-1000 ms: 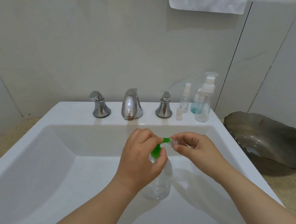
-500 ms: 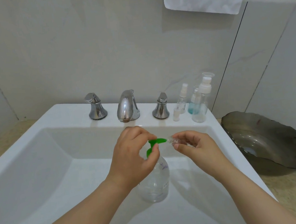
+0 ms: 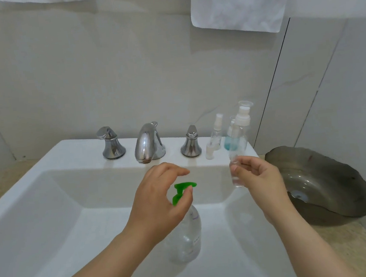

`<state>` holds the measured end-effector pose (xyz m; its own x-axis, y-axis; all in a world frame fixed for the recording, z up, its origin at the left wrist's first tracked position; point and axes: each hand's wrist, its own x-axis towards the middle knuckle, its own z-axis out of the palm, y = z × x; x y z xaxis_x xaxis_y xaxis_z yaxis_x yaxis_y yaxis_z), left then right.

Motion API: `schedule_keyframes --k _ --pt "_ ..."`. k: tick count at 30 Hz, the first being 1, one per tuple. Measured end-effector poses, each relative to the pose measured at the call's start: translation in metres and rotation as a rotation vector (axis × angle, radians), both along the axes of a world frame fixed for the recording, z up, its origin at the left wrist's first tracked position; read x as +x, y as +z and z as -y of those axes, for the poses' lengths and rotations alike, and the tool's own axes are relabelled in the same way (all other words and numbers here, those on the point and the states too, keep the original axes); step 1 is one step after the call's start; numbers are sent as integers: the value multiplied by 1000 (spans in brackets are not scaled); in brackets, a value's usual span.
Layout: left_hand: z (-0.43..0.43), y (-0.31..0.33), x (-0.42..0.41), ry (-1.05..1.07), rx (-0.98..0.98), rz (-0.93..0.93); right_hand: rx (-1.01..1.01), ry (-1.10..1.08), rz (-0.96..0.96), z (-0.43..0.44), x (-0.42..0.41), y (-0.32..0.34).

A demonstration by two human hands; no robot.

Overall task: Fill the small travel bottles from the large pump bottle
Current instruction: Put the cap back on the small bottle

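Note:
The large clear pump bottle (image 3: 185, 235) with a green pump head (image 3: 183, 186) stands in the white sink (image 3: 48, 197). My left hand (image 3: 159, 204) arches over the pump; its fingers are lifted off the head and the thumb lies by the green neck. To the right of the nozzle, my right hand (image 3: 261, 184) pinches a small clear travel bottle (image 3: 235, 173) upright. Further travel bottles stand on the sink's back ledge: a slim spray bottle (image 3: 216, 132), one with blue liquid (image 3: 228, 142) and a taller pump bottle (image 3: 242, 127).
A chrome faucet (image 3: 147, 144) with two handles (image 3: 110, 146) (image 3: 190, 143) sits at the back of the sink. A small white cap (image 3: 209, 152) stands on the ledge. A dark bowl (image 3: 322, 182) lies on the counter to the right. A white towel (image 3: 237, 1) hangs above.
My left fingers have lifted off the green pump head. My right hand has carried the small bottle away from the nozzle to the right and turned it upright.

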<state>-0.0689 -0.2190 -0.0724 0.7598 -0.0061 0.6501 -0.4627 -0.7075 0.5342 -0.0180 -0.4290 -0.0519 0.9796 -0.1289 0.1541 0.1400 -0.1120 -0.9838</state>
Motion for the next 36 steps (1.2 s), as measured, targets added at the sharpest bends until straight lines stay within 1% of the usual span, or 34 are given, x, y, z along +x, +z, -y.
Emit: schedule_keyframes --k 4,8,10,12,17,22,26,30,33,36 --pt "18 28 13 70 -1 -214 32 -46 52 2 2 4" --pt "48 50 45 131 97 -524 110 -77 90 3 0 10" --pt "62 51 60 160 133 -613 149 -85 92 3 0 11" --pt "71 49 74 204 168 -655 176 -76 93 2 -1 11" --pt "81 40 102 296 113 -616 237 -56 85 3 -1 10" --pt "88 36 118 376 131 -570 267 -33 74 3 -1 12" --pt "88 32 120 403 53 -522 269 -40 77 3 -1 12" --pt "87 32 106 337 -46 -452 263 -60 83 5 -1 12" --pt "82 38 81 251 -78 -414 273 -75 99 5 -1 14" --pt "73 41 49 186 -116 -365 239 -78 116 5 -1 14"
